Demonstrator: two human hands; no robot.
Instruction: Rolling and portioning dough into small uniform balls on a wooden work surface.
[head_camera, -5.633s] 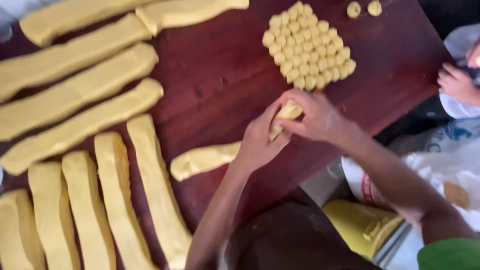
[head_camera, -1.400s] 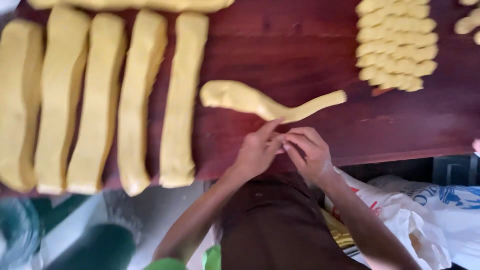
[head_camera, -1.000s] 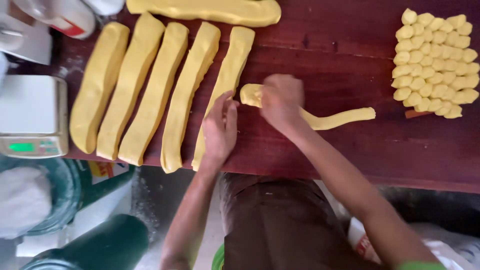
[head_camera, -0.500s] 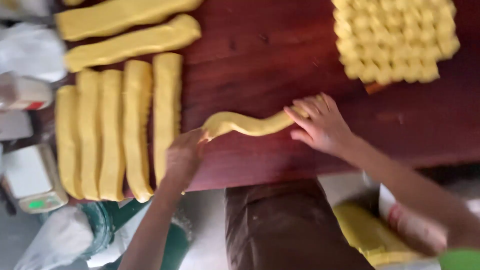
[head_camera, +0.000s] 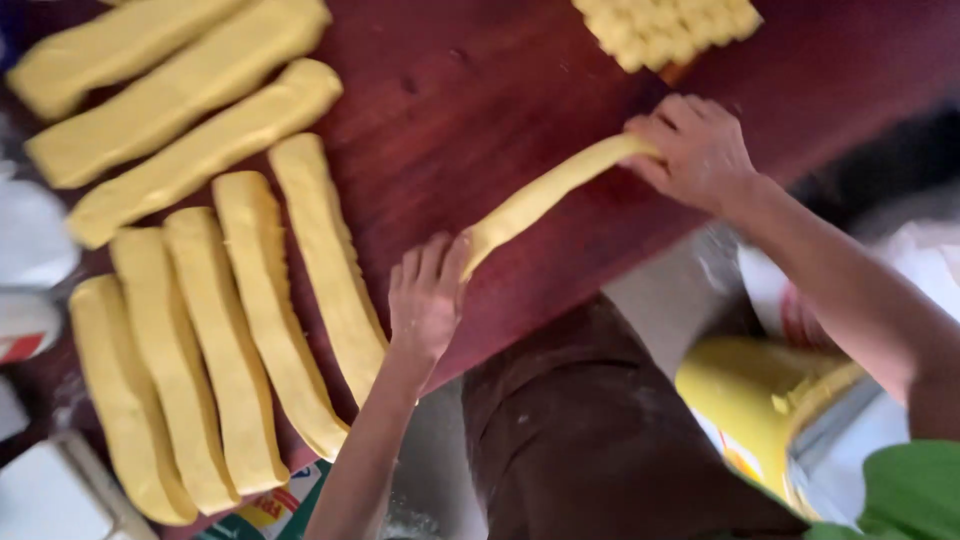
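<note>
A thin yellow dough rope (head_camera: 545, 195) lies slanted on the dark red wooden table (head_camera: 450, 110). My left hand (head_camera: 425, 295) rests flat on its lower left end, fingers spread. My right hand (head_camera: 695, 150) presses on its upper right end. Both palms lie on the dough rather than gripping it. Several thick yellow dough logs (head_camera: 235, 320) lie side by side to the left of my left hand.
More dough logs (head_camera: 190, 100) lie across the upper left. A block of small cut dough pieces (head_camera: 670, 30) sits at the top edge. White containers (head_camera: 30, 300) stand at the left. A yellow container (head_camera: 760, 400) and my brown apron (head_camera: 590, 440) are below the table edge.
The dough rope has become longer and thinner under my hands, which have moved further apart. The camera has tilted, so the table now appears slanted.
</note>
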